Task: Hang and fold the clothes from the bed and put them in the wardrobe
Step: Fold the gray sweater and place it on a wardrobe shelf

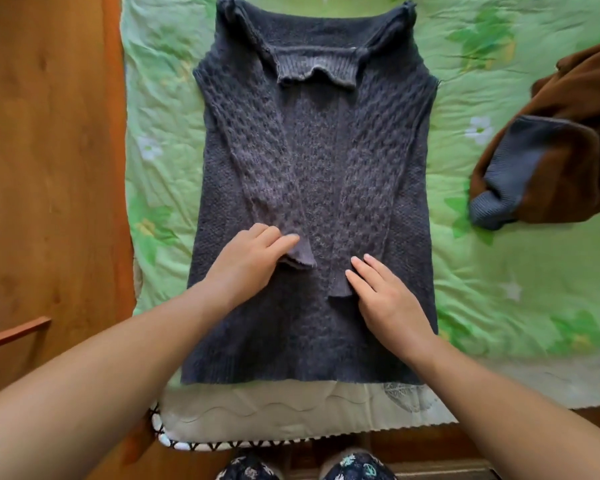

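A dark grey-blue knitted sweater (312,161) lies flat on the green flowered bed sheet (499,271), neck away from me, both sleeves folded inward over its body. My left hand (253,258) holds the cuff of the left sleeve (300,256): fingers lie on top and the thumb is hidden under the knit. My right hand (378,296) rests flat with straight fingers on the sweater, touching the end of the right sleeve (340,285).
A brown garment with a grey-blue cuff (551,161) lies bunched at the right on the bed. A wooden board (49,150) borders the bed on the left. The mattress edge (274,414) and my patterned slippers (357,467) are below.
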